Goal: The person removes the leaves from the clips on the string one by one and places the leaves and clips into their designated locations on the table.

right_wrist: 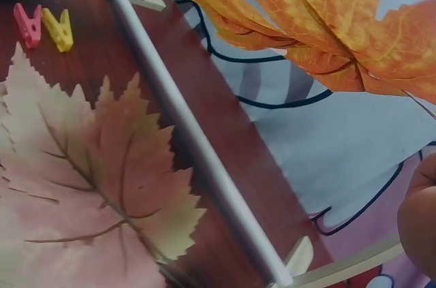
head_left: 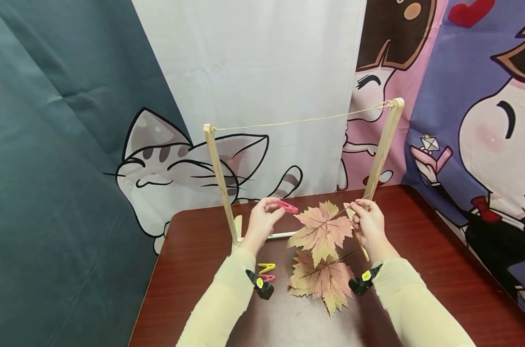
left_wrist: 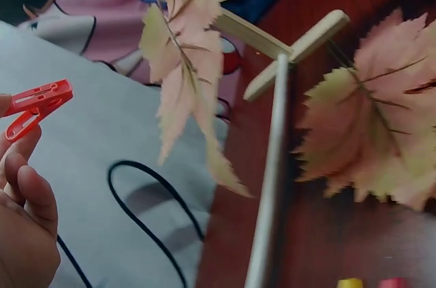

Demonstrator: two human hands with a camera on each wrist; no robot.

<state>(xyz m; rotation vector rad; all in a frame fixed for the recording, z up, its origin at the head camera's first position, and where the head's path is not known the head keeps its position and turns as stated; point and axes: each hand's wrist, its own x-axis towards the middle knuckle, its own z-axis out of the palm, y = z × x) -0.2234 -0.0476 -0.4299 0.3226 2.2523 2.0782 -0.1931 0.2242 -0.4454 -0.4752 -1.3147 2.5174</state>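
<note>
My left hand (head_left: 264, 222) pinches a red clothespin (head_left: 287, 206) by one end, and in the left wrist view the same clothespin (left_wrist: 41, 105) points away from the fingers. My right hand (head_left: 369, 222) holds an artificial maple leaf (head_left: 322, 228) by its thin stem, raised above the table. The right wrist view shows this leaf's orange face (right_wrist: 340, 22). A second leaf (head_left: 320, 279) lies on the table below it. Both hands are under a string (head_left: 288, 123) tied between two wooden posts.
The wooden frame's left post (head_left: 220, 183) and right post (head_left: 383, 149) stand on the brown table (head_left: 193, 274), joined low down by a white rod (head_left: 281, 235). A yellow clothespin (head_left: 267, 268) and a pink clothespin (head_left: 268, 278) lie near the left wrist. A printed curtain (head_left: 262, 62) hangs behind.
</note>
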